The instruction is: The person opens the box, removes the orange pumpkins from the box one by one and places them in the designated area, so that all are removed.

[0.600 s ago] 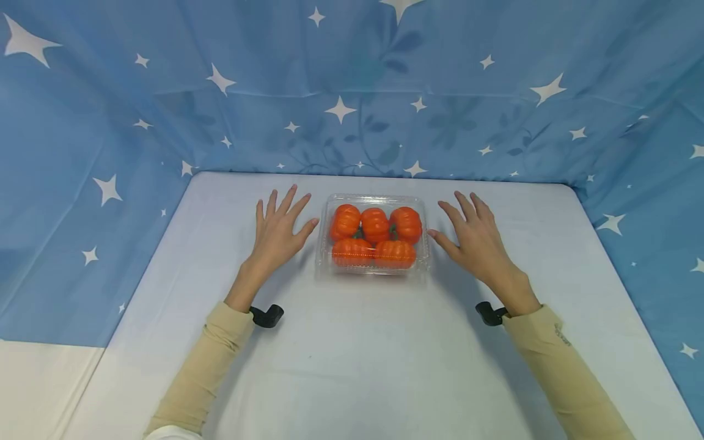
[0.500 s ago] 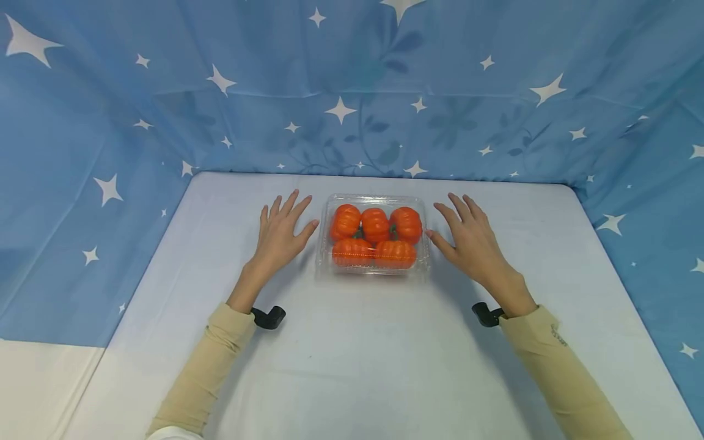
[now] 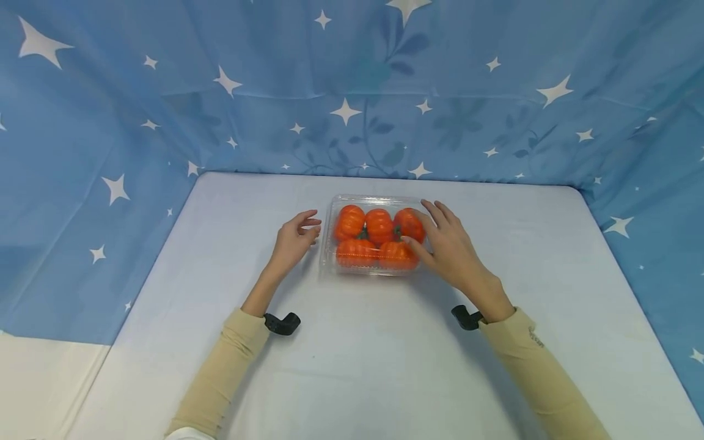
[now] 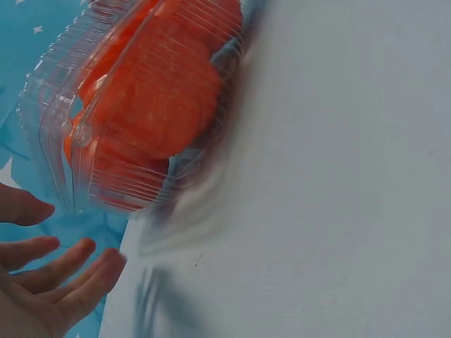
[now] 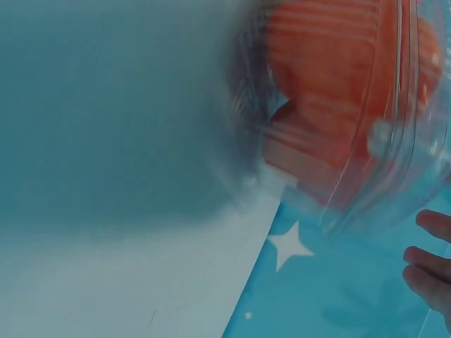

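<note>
A clear plastic clamshell box [image 3: 379, 200] with its lid down lies on the white table, holding several orange, ribbed, pumpkin-like pieces [image 3: 379, 227] with green bits. Beside the box's left edge is my left hand [image 3: 290, 244], its fingers loosely bent and holding nothing. A gap shows between those fingers [image 4: 84, 278] and the box [image 4: 53, 105] in the left wrist view. My right hand [image 3: 453, 253] hovers over the box's right end, thumb and fingers spread apart. In the right wrist view its fingers [image 5: 431, 271] are partly cut off, just off the blurred box [image 5: 405, 77].
Blue curtain cloth with white stars [image 3: 264, 134] hangs behind the table and along its sides. White tabletop [image 3: 357, 366] stretches in front of the box. Each wrist carries a black camera mount [image 3: 282, 324].
My right hand has moved left, from beside the box to over its right end. The left hand's fingers, spread before, have bent in beside the box. The view has shifted slightly.
</note>
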The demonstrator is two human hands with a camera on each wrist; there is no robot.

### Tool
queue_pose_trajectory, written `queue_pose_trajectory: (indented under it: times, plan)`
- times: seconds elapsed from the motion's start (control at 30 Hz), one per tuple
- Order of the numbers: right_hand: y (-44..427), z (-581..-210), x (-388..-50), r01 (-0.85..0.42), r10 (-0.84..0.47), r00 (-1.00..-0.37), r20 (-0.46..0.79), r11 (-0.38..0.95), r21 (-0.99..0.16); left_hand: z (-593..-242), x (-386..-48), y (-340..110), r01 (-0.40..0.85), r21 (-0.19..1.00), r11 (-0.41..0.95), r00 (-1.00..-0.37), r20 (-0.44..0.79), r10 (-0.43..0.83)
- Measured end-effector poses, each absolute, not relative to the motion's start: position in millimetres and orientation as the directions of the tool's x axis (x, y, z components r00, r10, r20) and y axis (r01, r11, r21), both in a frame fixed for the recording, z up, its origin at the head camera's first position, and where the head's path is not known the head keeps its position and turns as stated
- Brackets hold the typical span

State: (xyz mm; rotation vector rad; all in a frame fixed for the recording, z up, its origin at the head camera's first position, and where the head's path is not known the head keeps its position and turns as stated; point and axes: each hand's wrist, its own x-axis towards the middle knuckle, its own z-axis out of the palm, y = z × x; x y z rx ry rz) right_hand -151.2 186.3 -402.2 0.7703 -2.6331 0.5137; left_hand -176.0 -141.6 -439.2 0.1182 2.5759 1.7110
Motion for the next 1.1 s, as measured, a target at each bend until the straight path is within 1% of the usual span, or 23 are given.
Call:
queue_pose_trajectory:
  times: [0.1, 0.2, 0.3, 0.47, 0.6, 0.87, 1.1]
  plan:
    - [180.5, -403.8, -149.3, -0.583, -0.454, -0.782, 0.428, 0.776, -0.241, -440.2, -174.2, -141.3, -0.069, 0.953, 0.296, -0.988, -0.106, 0.111]
    - [173.8, -405.9, -148.1, -0.603, -0.467, -0.766, 0.441, 0.759, -0.245, -440.6, -172.9, -141.9, -0.163, 0.959, 0.231, -0.971, -0.197, 0.133]
    - [165.2, -408.0, -147.9, -0.634, -0.490, -0.741, 0.459, 0.737, -0.237, -440.6, -172.1, -143.8, -0.217, 0.962, 0.166, -0.957, -0.243, 0.158]
    - [147.2, -412.1, -147.6, -0.681, -0.535, -0.700, 0.474, 0.700, -0.215, -442.1, -173.0, -148.3, -0.252, 0.964, 0.086, -0.944, -0.264, 0.198]
    - [133.0, -413.8, -146.3, -0.697, -0.558, -0.686, 0.467, 0.689, -0.200, -445.6, -174.2, -150.5, -0.268, 0.963, 0.041, -0.939, -0.270, 0.215]
    - [107.9, -412.8, -143.6, -0.696, -0.598, -0.698, 0.395, 0.696, -0.176, -447.7, -173.0, -153.3, -0.304, 0.952, -0.021, -0.928, -0.292, 0.230]
    - [88.5, -415.5, -138.5, -0.696, -0.624, -0.702, 0.343, 0.703, -0.147, -449.9, -170.4, -154.6, -0.334, 0.942, -0.027, -0.912, -0.316, 0.261]
